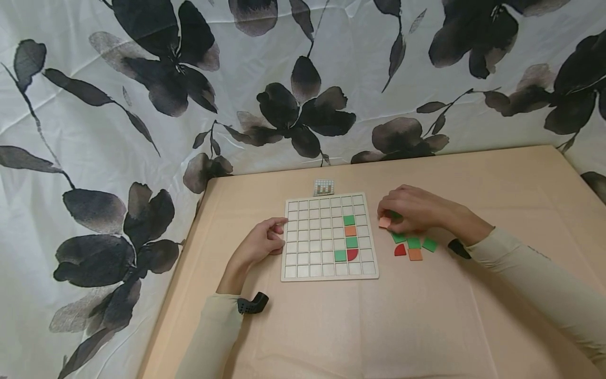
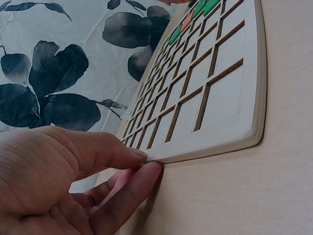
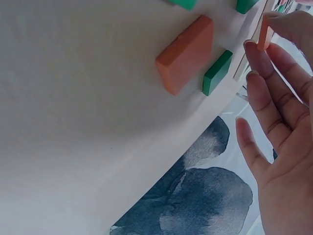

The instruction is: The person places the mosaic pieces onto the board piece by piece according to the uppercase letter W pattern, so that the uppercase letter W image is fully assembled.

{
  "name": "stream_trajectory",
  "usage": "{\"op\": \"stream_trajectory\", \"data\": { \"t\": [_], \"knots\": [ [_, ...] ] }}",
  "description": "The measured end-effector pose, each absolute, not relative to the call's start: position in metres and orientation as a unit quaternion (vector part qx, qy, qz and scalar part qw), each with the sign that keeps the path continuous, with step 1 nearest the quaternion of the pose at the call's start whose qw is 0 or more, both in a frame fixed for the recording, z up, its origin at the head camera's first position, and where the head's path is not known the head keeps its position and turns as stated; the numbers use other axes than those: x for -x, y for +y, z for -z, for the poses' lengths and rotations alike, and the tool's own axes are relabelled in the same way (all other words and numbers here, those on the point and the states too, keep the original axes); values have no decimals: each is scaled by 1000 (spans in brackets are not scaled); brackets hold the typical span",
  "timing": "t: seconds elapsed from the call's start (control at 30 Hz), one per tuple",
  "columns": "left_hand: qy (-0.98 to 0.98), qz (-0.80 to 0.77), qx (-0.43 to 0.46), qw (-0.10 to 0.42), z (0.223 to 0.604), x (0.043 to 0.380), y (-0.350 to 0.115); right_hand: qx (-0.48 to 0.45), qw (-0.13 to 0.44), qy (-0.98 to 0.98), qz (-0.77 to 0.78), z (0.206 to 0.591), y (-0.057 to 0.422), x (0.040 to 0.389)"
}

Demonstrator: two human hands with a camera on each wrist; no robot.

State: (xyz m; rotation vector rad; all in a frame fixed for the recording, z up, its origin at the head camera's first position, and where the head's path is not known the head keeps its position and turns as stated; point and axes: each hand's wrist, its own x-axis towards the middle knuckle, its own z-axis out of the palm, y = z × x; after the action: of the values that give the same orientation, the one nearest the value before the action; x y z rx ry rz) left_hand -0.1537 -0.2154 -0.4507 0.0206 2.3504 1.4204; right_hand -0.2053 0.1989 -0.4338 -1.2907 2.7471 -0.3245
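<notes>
A white grid board (image 1: 303, 237) lies on the table. My left hand (image 1: 259, 243) is at its left edge, and the left wrist view shows thumb and finger pinching that edge. To the right of the board, my right hand (image 1: 416, 208) pinches a thin orange square tile (image 3: 264, 36) between thumb and fingertips. Toward the board's right side sit a green tile (image 1: 349, 220), an orange tile (image 1: 350, 230), another green tile (image 1: 352, 242) and a red rounded tile (image 1: 352, 255) in one column. One more green tile (image 1: 340, 256) is left of the red one.
Beneath and in front of the right hand lie loose tiles, among them green (image 1: 414, 242), an orange square (image 1: 415, 255) and a red rounded piece (image 1: 400, 250); the hand hides some. A small patterned card (image 1: 324, 187) lies behind the board. A floral cloth (image 1: 284, 79) hangs behind the table.
</notes>
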Motion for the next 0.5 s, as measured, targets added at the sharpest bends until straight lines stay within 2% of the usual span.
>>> {"op": "stream_trajectory", "data": {
  "t": [0.5],
  "knots": [
    [843, -502, -9, 193, 453, 154, -217, 447, 51, 884, 126, 425, 192, 202]
  ]
}}
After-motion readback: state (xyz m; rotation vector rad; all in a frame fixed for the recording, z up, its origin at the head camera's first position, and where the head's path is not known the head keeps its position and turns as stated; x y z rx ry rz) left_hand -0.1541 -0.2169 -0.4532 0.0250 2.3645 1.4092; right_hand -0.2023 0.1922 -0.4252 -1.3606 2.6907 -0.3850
